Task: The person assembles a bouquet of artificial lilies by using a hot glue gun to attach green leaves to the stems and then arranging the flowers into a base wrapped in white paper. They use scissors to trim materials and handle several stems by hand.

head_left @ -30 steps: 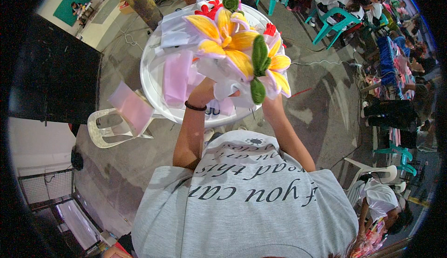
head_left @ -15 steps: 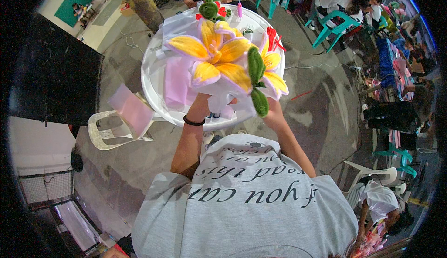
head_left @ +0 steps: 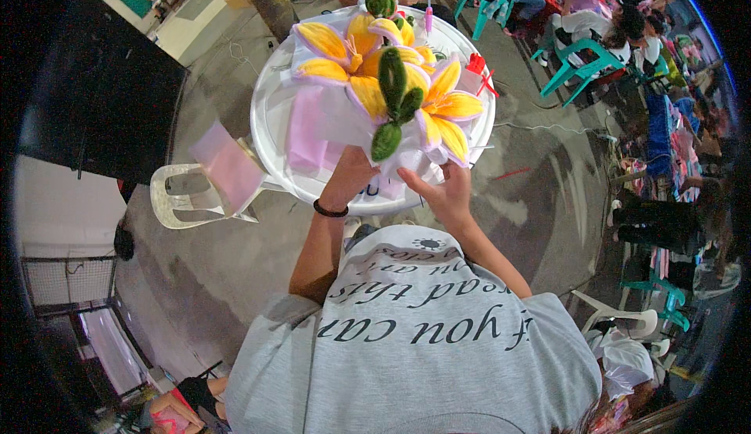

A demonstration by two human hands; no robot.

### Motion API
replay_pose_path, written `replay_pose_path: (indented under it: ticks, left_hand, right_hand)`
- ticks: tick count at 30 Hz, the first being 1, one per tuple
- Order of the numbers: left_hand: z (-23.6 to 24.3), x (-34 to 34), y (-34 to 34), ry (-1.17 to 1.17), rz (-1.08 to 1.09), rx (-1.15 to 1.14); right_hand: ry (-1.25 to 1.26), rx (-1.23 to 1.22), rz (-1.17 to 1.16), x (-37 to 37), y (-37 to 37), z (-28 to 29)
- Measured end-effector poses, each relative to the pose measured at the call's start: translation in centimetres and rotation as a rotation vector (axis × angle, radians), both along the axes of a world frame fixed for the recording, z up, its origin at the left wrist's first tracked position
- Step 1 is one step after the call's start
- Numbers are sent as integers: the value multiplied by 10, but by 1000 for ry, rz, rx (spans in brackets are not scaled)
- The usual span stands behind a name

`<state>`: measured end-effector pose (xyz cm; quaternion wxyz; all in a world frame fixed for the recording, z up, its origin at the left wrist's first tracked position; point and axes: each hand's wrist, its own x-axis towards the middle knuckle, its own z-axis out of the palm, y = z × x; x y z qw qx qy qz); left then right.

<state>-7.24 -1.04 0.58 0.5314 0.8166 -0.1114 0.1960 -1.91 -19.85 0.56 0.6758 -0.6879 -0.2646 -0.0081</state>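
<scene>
A bouquet of large fuzzy yellow flowers [head_left: 455, 105] with pale purple edges is held upright over the round white table. Green fuzzy leaves [head_left: 391, 93] stand at its front, and white wrapping paper [head_left: 344, 109] surrounds the blooms. My left hand [head_left: 351, 174] is closed around the bouquet's lower part, its fingertips hidden by the paper and leaves. To the right of the base is my right hand [head_left: 447, 197], thumb stretched out and apart from the fingers. Its fingertips reach under the right-hand flower, partly hidden, and whether they touch the paper I cannot tell.
On the white table [head_left: 262, 133] lie pink-purple wrapping sheets [head_left: 307, 129], red fuzzy pieces [head_left: 477, 64] and a pink glue-gun-like tool [head_left: 428, 19]. A white plastic chair [head_left: 176, 198] bearing a pink sheet stands at left. Green chairs [head_left: 583, 66] and seated people are at far right.
The bouquet has turned, bringing the green leaves leftward to its front and the right flower into fuller view. My right thumb has come into sight, spread from the fingers. The whole view has shifted slightly.
</scene>
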Motion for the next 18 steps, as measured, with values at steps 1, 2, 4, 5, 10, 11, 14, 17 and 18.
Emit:
replay_pose_path:
  ticks: [1,2,4,5,10,11,14,17,18]
  left_hand:
    - [-6,-2,6,-144,30,195]
    - [-3,-7,2,27,-73,-130]
    - [-5,-10,-2,185,-110,-466]
    - [-6,-12,-5,252,-108,-642]
    - [2,-24,-4,286,156,-828]
    - [7,-25,0,277,200,-806]
    - [23,-41,12,341,332,-643]
    - [15,-52,30,232,380,-558]
    - [13,-54,37,210,378,-550]
  right_hand:
    - [-8,4,-4,0,5,0]
    - [-16,6,-11,1,8,0]
    - [34,-101,-12,2,11,-6]
    - [59,-156,-12,2,13,-6]
    - [36,-40,63,-1,44,-9]
    - [20,-18,72,-1,50,-10]
    - [-20,32,141,-3,67,-9]
    - [-111,-51,143,-11,83,-7]
    - [-100,-58,142,-13,89,-8]
